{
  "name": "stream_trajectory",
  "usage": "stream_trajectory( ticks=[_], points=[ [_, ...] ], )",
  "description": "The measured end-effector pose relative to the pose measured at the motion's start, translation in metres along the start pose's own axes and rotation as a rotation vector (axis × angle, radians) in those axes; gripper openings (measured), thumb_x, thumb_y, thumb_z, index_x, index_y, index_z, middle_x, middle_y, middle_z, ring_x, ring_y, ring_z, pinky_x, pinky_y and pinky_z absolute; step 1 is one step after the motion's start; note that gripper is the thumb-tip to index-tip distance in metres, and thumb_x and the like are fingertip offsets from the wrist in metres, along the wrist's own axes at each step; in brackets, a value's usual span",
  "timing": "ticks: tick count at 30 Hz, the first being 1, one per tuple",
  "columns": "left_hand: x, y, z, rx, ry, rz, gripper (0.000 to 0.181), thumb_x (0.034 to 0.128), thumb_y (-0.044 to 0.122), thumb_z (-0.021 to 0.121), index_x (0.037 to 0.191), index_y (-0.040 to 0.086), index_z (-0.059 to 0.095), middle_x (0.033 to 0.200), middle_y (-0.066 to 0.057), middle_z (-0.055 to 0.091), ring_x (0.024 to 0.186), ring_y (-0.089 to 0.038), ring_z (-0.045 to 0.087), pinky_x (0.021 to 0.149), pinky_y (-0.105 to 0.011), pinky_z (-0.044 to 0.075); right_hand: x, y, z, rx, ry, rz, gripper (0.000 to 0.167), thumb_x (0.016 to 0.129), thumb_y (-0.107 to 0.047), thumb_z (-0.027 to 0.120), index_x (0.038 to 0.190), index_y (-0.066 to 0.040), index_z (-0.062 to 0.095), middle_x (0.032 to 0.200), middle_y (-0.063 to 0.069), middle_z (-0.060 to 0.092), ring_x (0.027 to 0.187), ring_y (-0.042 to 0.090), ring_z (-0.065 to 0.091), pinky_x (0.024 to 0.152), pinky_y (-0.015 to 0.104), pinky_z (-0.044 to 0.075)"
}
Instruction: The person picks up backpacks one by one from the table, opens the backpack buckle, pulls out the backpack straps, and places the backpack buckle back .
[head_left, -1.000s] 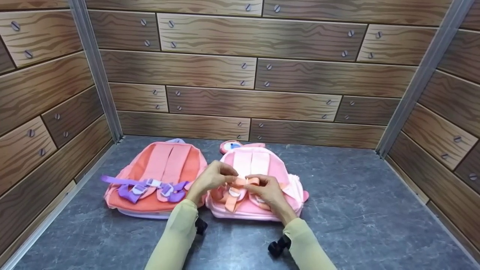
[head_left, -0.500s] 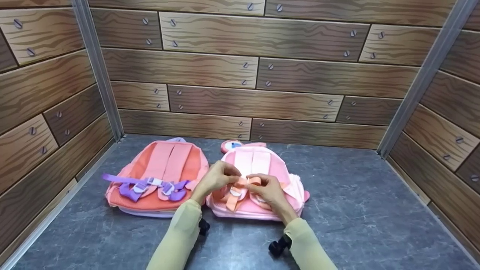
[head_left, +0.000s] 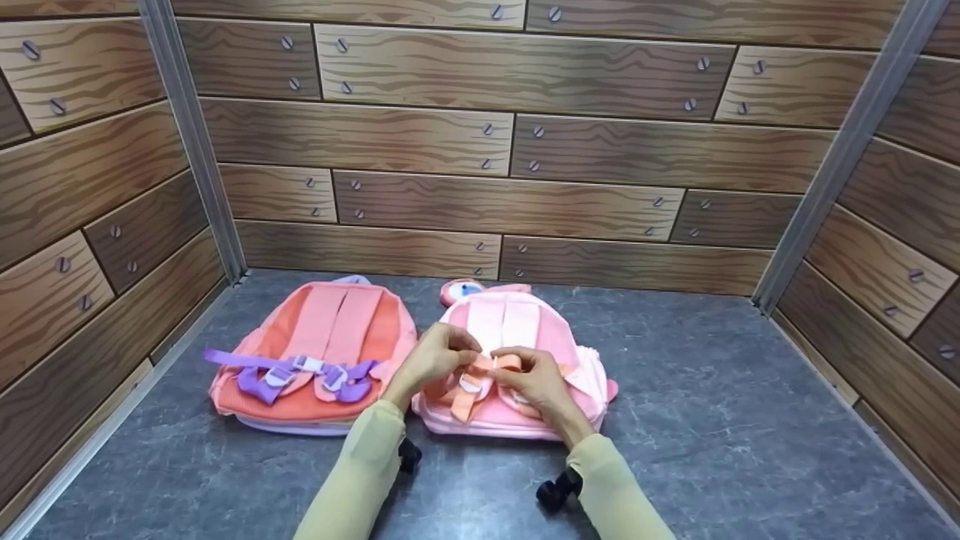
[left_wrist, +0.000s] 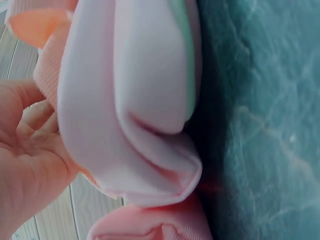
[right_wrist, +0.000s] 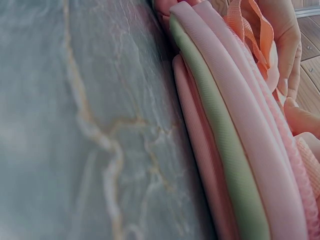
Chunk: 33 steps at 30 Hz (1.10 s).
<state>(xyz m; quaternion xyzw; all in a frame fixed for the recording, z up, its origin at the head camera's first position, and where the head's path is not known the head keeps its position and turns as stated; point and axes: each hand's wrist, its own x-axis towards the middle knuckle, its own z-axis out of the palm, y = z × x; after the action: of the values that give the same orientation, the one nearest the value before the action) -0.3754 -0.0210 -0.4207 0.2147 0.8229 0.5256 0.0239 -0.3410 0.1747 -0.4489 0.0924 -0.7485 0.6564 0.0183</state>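
- Since a second ago: slight shift of left hand (head_left: 433, 352) toward right hand (head_left: 541, 382).
- Pinching orange strap (head_left: 508, 362) in both, closed to a narrow gap; cannot tell if buckled.
- Working at pink backpack (head_left: 501, 319), straps-up near marbled tabletop's (head_left: 712, 405) far edge, just beside coral backpack (head_left: 334, 326).
- Judged a small strap adjustment, no clear progress.

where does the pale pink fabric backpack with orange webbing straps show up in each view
Head: pale pink fabric backpack just right of centre, lower half.
Left wrist: backpack left of centre, reaching the top edge.
Right wrist: backpack slanting from top centre to bottom right.
Shared landmark: grey marbled tabletop, filling the left wrist view's right side and the right wrist view's left.
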Motion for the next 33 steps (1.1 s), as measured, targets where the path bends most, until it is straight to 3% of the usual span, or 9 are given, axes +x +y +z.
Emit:
stream_trajectory(
  ticks=[5,11,21,26,33],
  points=[
    [0.0000,0.0013,0.0024,-0.045,0.003,-0.014,0.011,0.0864,-0.004,0.063,0.094,-0.003,0.071,0.080,-0.010,0.070,0.066,-0.010,0.059,0.063,-0.023,0.051,0.0068,0.0119,-0.0023,-0.009,0.013,-0.003,0.038,0.077,-0.012,0.082,0.112,-0.002,0.071,0.087,-0.001,0.070,0.078,0.006,0.059,0.065,0.018,0.048],
    [-0.0007,0.0005,0.0014,0.008,-0.031,0.001,0.015,0.0858,0.000,0.064,0.098,-0.002,0.071,0.083,-0.011,0.072,0.067,-0.010,0.060,0.062,-0.021,0.049,0.0071,0.0112,-0.0020,-0.026,0.036,-0.025,0.038,0.076,-0.009,0.083,0.111,-0.001,0.072,0.080,-0.003,0.068,0.071,0.004,0.057,0.061,0.016,0.046],
    [-0.0006,0.0006,0.0029,-0.007,-0.042,-0.015,0.012,0.0862,-0.002,0.063,0.094,-0.001,0.072,0.082,-0.010,0.071,0.066,-0.010,0.059,0.060,-0.021,0.048,0.0094,0.0105,-0.0016,0.017,0.032,-0.010,0.039,0.078,0.000,0.078,0.114,0.009,0.065,0.096,0.010,0.072,0.080,0.007,0.062,0.070,0.020,0.052],
    [-0.0009,0.0007,0.0059,-0.010,-0.056,0.020,0.011,0.0857,-0.002,0.064,0.094,-0.004,0.071,0.083,-0.012,0.071,0.065,-0.008,0.059,0.060,-0.020,0.049,0.0088,0.0127,-0.0015,0.015,0.043,-0.002,0.039,0.076,-0.003,0.081,0.113,0.003,0.069,0.095,0.006,0.072,0.081,0.008,0.062,0.071,0.020,0.052],
    [-0.0005,0.0012,0.0106,-0.025,-0.031,0.006,0.010,0.0852,-0.004,0.063,0.092,-0.004,0.071,0.078,-0.009,0.070,0.062,-0.008,0.058,0.056,-0.019,0.048,0.0078,0.0118,-0.0009,-0.009,0.039,0.000,0.040,0.075,-0.007,0.083,0.112,0.000,0.070,0.096,0.006,0.072,0.082,0.008,0.063,0.072,0.020,0.052]
  ],
)
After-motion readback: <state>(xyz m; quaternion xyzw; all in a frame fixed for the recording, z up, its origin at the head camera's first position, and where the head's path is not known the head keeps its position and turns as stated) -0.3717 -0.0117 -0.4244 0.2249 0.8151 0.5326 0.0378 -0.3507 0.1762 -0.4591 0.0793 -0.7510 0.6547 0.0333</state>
